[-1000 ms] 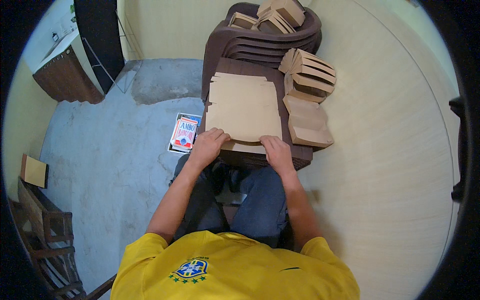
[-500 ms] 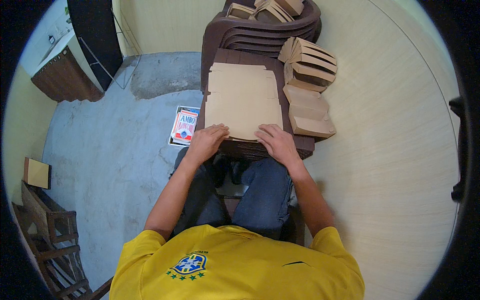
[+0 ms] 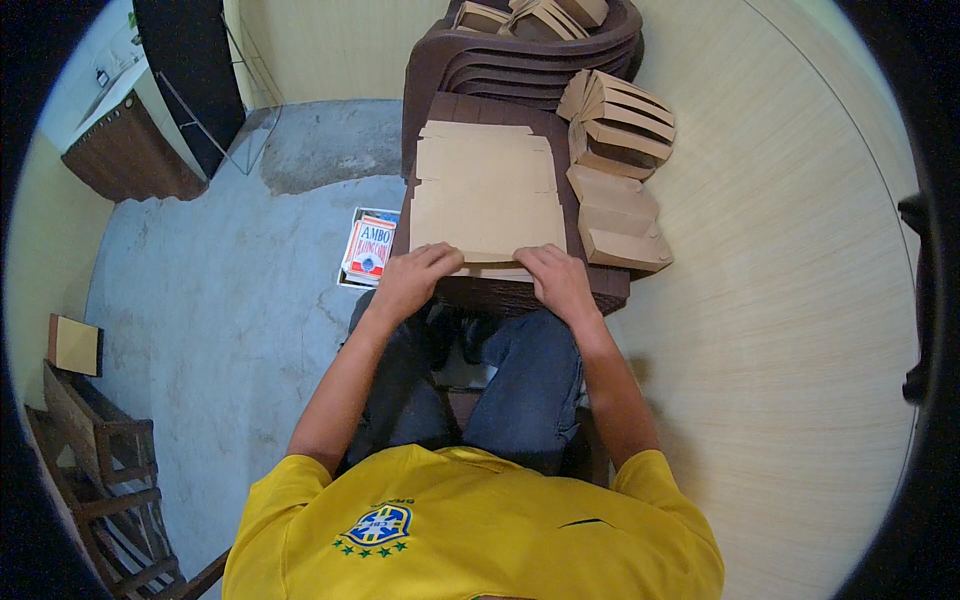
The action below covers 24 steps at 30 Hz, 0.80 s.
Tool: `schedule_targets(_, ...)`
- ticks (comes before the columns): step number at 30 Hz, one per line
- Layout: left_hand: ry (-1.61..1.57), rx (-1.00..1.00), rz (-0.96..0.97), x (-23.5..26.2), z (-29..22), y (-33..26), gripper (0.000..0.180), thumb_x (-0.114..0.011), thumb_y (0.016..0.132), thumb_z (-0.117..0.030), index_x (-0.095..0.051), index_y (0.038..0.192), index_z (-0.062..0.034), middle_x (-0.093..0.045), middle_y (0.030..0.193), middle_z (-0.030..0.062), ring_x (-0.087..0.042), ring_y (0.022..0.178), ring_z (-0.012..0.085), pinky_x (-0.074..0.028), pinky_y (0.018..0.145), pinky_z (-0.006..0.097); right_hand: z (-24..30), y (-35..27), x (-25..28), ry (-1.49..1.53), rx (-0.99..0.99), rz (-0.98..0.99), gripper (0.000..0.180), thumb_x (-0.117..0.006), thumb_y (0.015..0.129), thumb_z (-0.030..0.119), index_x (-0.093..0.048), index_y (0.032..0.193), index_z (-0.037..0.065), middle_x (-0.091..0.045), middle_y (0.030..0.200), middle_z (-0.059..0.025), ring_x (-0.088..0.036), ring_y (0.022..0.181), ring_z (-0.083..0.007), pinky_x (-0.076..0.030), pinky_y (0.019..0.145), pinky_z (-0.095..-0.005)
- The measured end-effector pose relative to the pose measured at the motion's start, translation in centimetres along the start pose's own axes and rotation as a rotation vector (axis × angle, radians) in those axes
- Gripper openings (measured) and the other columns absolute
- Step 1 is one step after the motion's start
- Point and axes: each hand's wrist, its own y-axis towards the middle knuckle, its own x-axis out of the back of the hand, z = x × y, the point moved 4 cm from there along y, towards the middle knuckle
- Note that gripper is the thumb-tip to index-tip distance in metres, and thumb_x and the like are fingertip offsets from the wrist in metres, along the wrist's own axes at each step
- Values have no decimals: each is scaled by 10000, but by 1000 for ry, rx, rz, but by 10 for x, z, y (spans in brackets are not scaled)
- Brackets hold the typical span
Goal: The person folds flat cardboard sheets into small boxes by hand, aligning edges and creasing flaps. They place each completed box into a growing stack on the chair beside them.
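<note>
A flat brown cardboard box blank (image 3: 485, 195) with slits along both sides lies on the seat of a dark brown chair (image 3: 470, 108) in front of me. My left hand (image 3: 408, 280) grips the near left corner, fingers bent over the edge. At the near right corner, my right hand (image 3: 562, 280) holds the same edge in the same way. Between the hands the near edge is bent upward, and a strip of cardboard shows beneath it. My thumbs are mostly hidden.
More chairs (image 3: 520, 65) are stacked behind, with folded cardboard pieces (image 3: 545, 20) on top. Right of the blank, against the wall, lie a fanned bundle of folded cardboard (image 3: 625, 125) and a creased piece (image 3: 615, 220). A box of playing-card packs (image 3: 368, 250) sits at the left.
Both hands have shifted slightly away from me and curled more at the near edge. That edge, flatter before, is now bent up, and the strip beneath it shows.
</note>
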Motion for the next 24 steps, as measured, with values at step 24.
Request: schedule_targets(24,-354,356,372,-4,25,-8,564,-706,958,-102,-566,1502,-59,-687,1401,154,-717,1194,355,-606,1017,480,-11,-16,2,6,155,-274,264,-721,904,18,-705,1167,40,-743,1206,-137,-735,1096,-344,-629,895,-418)
